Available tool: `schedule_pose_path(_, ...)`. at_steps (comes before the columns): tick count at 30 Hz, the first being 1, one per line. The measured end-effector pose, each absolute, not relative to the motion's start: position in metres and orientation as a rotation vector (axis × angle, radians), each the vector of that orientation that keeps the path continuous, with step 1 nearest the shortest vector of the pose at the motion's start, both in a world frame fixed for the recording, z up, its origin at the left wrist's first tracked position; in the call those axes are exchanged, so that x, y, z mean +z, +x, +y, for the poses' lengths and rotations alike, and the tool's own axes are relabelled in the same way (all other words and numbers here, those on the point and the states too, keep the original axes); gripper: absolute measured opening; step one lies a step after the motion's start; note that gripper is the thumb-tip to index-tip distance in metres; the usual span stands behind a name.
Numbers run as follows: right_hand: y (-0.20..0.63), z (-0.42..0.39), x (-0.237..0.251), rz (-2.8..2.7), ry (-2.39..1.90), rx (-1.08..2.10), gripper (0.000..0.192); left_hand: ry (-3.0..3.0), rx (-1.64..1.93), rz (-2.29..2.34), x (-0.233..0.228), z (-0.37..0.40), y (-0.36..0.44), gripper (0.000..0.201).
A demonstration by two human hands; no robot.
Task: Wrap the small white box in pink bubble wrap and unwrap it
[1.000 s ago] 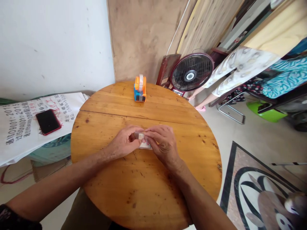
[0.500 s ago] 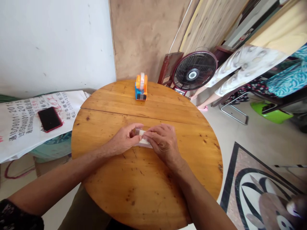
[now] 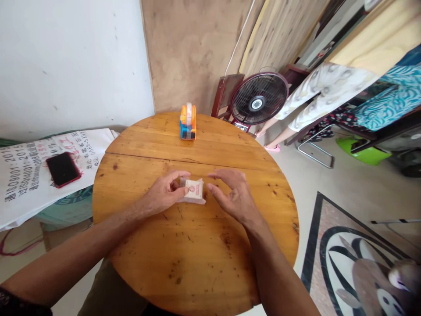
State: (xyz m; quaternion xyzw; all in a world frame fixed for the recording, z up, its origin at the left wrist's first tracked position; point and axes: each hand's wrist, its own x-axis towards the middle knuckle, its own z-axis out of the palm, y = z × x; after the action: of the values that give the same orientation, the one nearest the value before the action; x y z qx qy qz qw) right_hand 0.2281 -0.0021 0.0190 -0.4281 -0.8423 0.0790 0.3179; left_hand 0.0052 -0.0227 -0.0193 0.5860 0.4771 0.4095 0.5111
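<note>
A small white box with red print point(image 3: 194, 189) lies on the round wooden table point(image 3: 197, 254), with what looks like a clear or pale wrapper around its sides. My left hand point(image 3: 167, 188) grips its left end, thumb on top and fingers at the far side. Just right of the box is my right hand point(image 3: 232, 193), thumb and fingers apart with nothing between them. Farther back on the table stands an orange and blue tape dispenser point(image 3: 188, 123) holding a roll of tape.
A black phone with a red edge point(image 3: 64, 169) rests on a printed white sack point(image 3: 19, 171) at the left. Behind the table are a fan point(image 3: 258, 103) and a wooden chair point(image 3: 226, 94). Another person point(image 3: 332, 87) stands at the right, beyond the table's edge.
My right hand has let go of the box and moved a little right, its fingers opening. The printed top of the box now shows. My left hand still holds the left end.
</note>
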Motion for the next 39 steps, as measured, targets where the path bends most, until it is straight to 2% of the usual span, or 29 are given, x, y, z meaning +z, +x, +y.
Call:
schedule_pose_path(4,0.242,0.006,0.015,-2.481,-1.161,0.493,0.086,1.447,1.033,1.212,-0.015,-0.022,-0.001,0.046)
schedule_pose_path(6,0.242,0.007,0.01,-2.556,-1.13,0.565,0.103,1.449,1.024,1.236,-0.013,-0.021,-0.005,0.049)
schedule_pose_path(8,0.239,0.007,0.003,-2.576,-1.103,0.576,0.109,1.469,0.975,1.25,-0.013,-0.021,-0.009,0.052)
schedule_pose_path(11,0.23,0.007,-0.008,-2.553,-1.079,0.561,0.11,1.55,0.886,1.218,-0.016,-0.023,-0.011,0.061)
schedule_pose_path(15,0.22,0.007,-0.016,-2.476,-1.041,0.529,0.091,1.653,0.842,1.144,-0.023,-0.024,-0.01,0.075)
schedule_pose_path(19,0.216,0.005,-0.017,-2.413,-1.077,0.484,0.08,1.675,0.904,1.148,-0.029,-0.022,-0.007,0.073)
schedule_pose_path(24,0.219,0.008,-0.019,-2.363,-1.168,0.561,0.082,1.701,0.995,1.216,-0.03,-0.018,-0.003,0.075)
schedule_pose_path(29,0.232,0.016,-0.013,-2.377,-1.099,0.814,0.105,1.826,1.025,1.251,-0.025,-0.017,-0.009,0.082)
schedule_pose_path(32,0.236,0.019,-0.01,-2.363,-1.113,0.856,0.109,1.963,0.95,1.252,-0.022,-0.017,-0.013,0.087)
schedule_pose_path(35,0.231,0.019,-0.01,-2.392,-1.155,0.801,0.106,2.0,0.887,1.218,-0.026,-0.015,-0.013,0.089)
schedule_pose_path(39,0.223,0.017,-0.014,-2.373,-1.212,0.673,0.086,1.912,0.928,1.213,-0.037,-0.009,-0.013,0.085)
